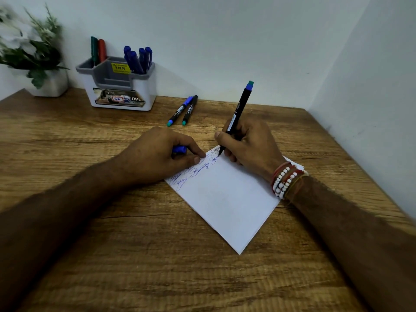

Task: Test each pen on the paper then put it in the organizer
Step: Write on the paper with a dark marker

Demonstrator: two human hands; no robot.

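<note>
A white sheet of paper [227, 199] lies on the wooden table, with blue scribbles along its upper left edge. My right hand [249, 145] grips a black pen [237, 113] with its tip touching the paper's top corner. My left hand [164, 154] rests on the paper's left edge and holds a blue pen cap [179, 149]. Two capped pens [183, 110] lie side by side on the table beyond my hands. The grey and white organizer [121, 86] stands at the back left, holding several blue pens [137, 58] plus a green pen and a red pen [98, 50].
A white pot with a green plant [33, 55] stands at the far left against the wall. A wall closes off the right side of the table [157, 255]. Bracelets circle my right wrist.
</note>
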